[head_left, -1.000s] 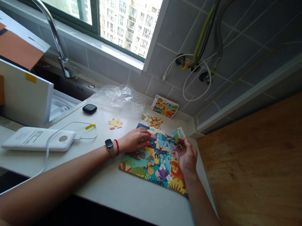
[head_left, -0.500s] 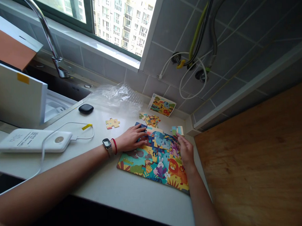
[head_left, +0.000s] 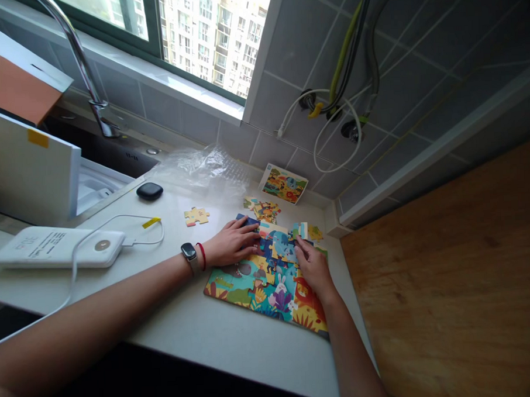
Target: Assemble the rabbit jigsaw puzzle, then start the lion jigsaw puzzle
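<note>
A colourful jigsaw puzzle with animals, partly put together, lies in its tray on the counter. My left hand rests flat across its upper left part, fingers stretched out and holding nothing. Over the upper right part, my right hand pinches a light blue puzzle piece between thumb and fingers. That hand and wrist hide some of the right side. Just beyond the tray sit a small heap of loose pieces and a yellow piece. A single pale yellow piece lies to the left.
A picture card leans near the tiled wall. Clear plastic wrap lies behind the loose pieces. At left are a black case, a white power bank with cable, and a sink with a faucet. A wooden panel bounds the right.
My right hand has moved left with the light blue piece, from the tray's right edge to above its upper part. The yellow piece behind it now shows. My left hand stays put.
</note>
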Motion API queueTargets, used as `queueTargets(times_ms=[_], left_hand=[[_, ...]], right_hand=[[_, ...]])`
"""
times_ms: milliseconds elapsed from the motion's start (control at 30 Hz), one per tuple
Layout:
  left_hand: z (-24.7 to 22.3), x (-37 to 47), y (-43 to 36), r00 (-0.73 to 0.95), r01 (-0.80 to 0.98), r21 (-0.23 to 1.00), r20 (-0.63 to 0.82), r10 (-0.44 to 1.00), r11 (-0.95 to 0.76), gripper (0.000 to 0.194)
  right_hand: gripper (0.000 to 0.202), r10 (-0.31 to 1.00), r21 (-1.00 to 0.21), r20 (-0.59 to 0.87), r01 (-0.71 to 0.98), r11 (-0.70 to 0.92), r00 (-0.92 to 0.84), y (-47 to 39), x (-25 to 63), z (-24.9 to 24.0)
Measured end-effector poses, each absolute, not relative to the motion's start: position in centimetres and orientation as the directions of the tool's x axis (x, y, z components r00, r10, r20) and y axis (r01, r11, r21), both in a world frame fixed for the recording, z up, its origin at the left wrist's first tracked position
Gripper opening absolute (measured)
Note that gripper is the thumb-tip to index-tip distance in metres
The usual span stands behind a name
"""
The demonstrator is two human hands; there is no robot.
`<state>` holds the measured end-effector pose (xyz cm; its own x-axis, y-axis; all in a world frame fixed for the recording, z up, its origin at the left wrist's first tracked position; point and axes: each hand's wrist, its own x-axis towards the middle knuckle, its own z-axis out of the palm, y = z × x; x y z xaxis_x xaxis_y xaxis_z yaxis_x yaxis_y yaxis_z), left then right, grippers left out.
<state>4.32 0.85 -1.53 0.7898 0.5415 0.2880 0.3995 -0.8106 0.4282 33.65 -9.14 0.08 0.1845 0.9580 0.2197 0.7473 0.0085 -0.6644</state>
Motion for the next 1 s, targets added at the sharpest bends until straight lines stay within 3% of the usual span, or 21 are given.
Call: queueTargets(times_ms=[133, 267, 400, 633, 833, 1000], left_hand=[[-1.4, 4.5, 0.8, 0.797, 0.413, 0.462, 0.234, 0.557, -0.785, 0.053], [-1.1, 4.4, 0.8, 0.785, 0.410, 0.522, 0.216, 0.581, -0.748, 0.050], [-1.0, 4.3, 1.3, 0.754, 0.333, 0.555, 0.329, 0.568, -0.762, 0.041], [-0.3, 4.2, 1.6, 0.670, 0.200, 0.565, 0.517, 0.533, -0.801, 0.030], [0.3, 4.2, 0.6, 0.726, 0.132, 0.569, 0.502, 0.470, -0.811, 0.039], [0.2, 4.4, 0.2, 0.729, 0.142, 0.581, 0.486, 0.482, -0.801, 0.060]], right_hand=[[0.052, 0.943, -0.659, 0.249, 0.752, 0.000, 0.219, -9.3, 33.3, 0.4], [0.046, 0.897, -0.741, 0.317, 0.670, 0.032, 0.308, -9.6, 32.7, 1.2], [0.042, 0.887, -0.864, 0.264, 0.502, 0.043, 0.380, -9.9, 31.7, 1.8], [0.026, 0.969, -0.925, 0.156, 0.372, 0.076, 0.191, -10.3, 30.0, 1.8], [0.026, 0.982, -0.960, 0.107, 0.274, 0.061, 0.156, -10.4, 28.9, 2.1], [0.035, 0.987, -0.991, 0.045, 0.134, 0.024, 0.152, -10.5, 28.0, 2.6]])
